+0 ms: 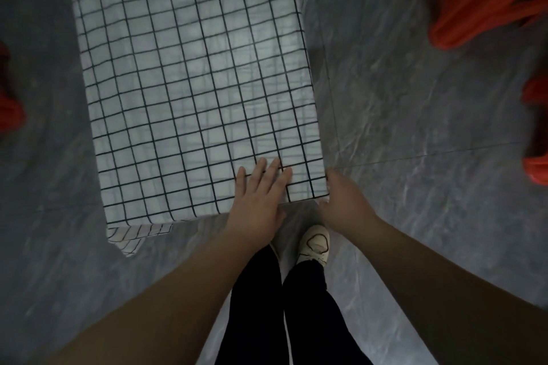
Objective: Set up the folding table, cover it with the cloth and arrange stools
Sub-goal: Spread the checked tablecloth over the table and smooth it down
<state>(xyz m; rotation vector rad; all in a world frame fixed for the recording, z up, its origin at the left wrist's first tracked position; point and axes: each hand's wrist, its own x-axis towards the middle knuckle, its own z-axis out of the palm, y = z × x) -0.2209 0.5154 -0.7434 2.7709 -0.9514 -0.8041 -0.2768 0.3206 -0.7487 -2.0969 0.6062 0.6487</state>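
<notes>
Cloth (195, 83), white with a black grid, lies over the one folding table and hides its top; its long axis runs away from the person, straight ahead. From the head view, both hands sit at the near right corner. One left hand (259, 201) rests flat on the cloth, fingers spread and gripping nothing. One right hand (344, 201) wraps the corner's hanging edge, seemingly pinching fabric; its fingertips are hidden. A loose flap droops at the near left corner. Red stools appear in three places: upper right (474, 0), right edge, left edge, all well apart from the table. Arranging them seems to be the remaining step.
</notes>
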